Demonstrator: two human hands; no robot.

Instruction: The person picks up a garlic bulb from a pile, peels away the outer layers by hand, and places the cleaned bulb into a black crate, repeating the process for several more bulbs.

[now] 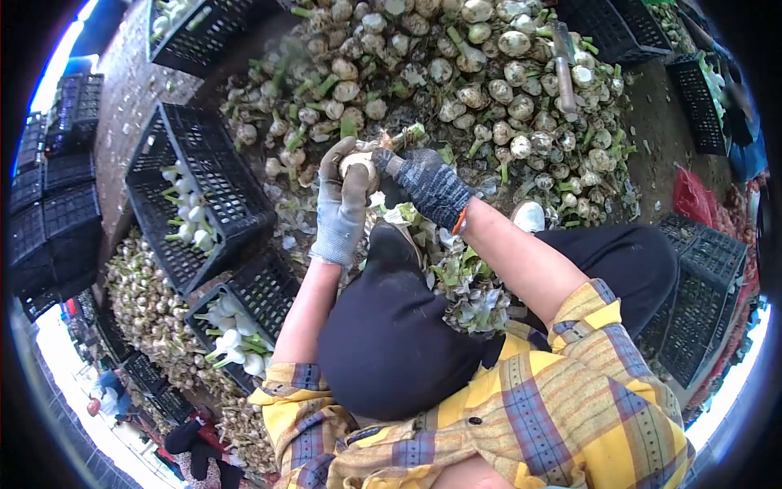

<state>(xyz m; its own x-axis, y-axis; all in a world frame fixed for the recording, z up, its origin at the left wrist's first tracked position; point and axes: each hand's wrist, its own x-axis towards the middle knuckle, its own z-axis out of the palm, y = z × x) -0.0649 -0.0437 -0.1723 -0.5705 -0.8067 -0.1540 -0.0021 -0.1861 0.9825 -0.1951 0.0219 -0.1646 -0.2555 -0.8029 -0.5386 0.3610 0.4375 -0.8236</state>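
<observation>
A whitish garlic bulb (358,168) with a short stalk is held up over my knees. My left hand (340,200), in a dirty light-grey glove, wraps its fingers and thumb around the bulb. From the right, my right hand (432,186), in a dark knit glove with an orange cuff edge, has its fingers closed at the bulb's side, near the stalk; the exact pinch is partly hidden. Peeled skins and leaves (476,293) lie between my legs. Ahead of my hands spreads a large pile of unpeeled garlic (489,90).
A knife with a wooden handle (565,81) lies on the pile. On my left stand a black crate (183,134) holding several cleaned white bulbs and a smaller crate (265,285) with more. Another crate (696,306) is at my right. People sit at the lower left.
</observation>
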